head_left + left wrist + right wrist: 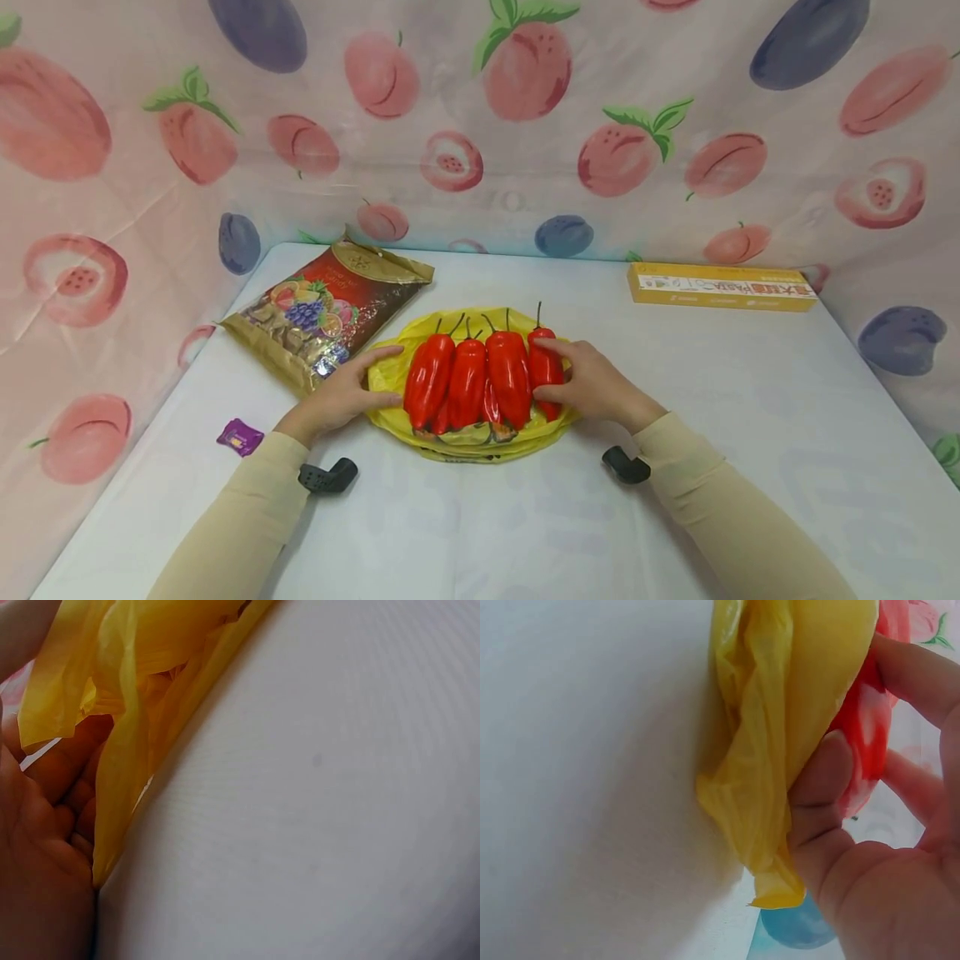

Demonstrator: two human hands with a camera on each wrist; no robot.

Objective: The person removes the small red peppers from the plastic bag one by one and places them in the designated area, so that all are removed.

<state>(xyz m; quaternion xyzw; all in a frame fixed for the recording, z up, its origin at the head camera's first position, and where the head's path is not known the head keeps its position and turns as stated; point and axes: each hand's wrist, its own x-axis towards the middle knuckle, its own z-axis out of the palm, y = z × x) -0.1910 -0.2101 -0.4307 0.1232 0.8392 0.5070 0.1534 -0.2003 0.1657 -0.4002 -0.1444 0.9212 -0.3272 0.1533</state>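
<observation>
Several glossy red peppers [470, 379] with dark stems lie side by side on a crumpled yellow plastic bag [465, 450] at the middle of the table. My left hand [348, 392] curves around the bag's left edge, thumb and index finger over the yellow film. In the left wrist view, a fold of the bag [120, 795] partly hides its fingers. At the right end, my right hand [592, 379] pinches the outermost red pepper [545, 358]. The right wrist view shows the thumb [825, 772] against that pepper [870, 735], with the yellow bag [750, 787] hanging beside it.
A large red-and-gold candy bag [330, 308] lies at the back left, close to the left hand. Nearer the left edge is a small purple wrapped candy [240, 437]. A long yellow pasta box [720, 286] is at the back right. Fruit-patterned cloth [525, 150] surrounds the white table [750, 417].
</observation>
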